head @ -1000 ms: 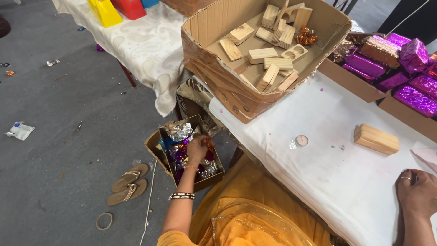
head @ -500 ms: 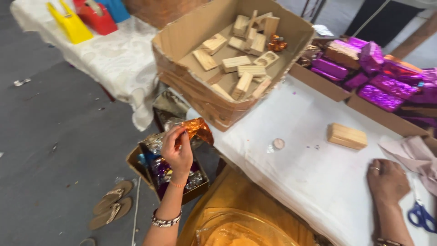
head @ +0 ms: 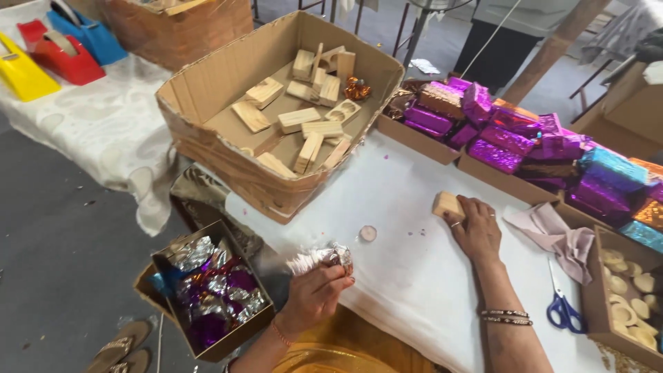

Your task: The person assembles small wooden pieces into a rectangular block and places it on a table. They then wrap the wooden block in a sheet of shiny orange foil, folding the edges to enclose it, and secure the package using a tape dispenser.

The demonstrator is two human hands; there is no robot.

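My left hand [head: 314, 293] holds a crumpled piece of silver foil [head: 319, 259] at the near edge of the white-covered table [head: 400, 262]. My right hand [head: 475, 228] lies on a small wooden block [head: 447, 204] on the table, fingers over it. A small round tea-light [head: 368, 233] sits between the two hands. Below my left hand, on the floor, stands a cardboard box of silver, purple and red foil pieces [head: 210, 293].
A big cardboard box [head: 228, 159] of wooden blocks stands at the table's left end. Trays of purple, blue and orange foil-wrapped blocks [head: 511, 141] line the far side. Blue-handled scissors [head: 563, 311], a pink cloth [head: 563, 238] and a box of round pieces [head: 632, 297] lie at right. Tape dispensers [head: 55, 52] sit far left.
My left hand came up from the floor box with foil and reached the table edge. My right hand moved left onto the wooden block. The view swung right.
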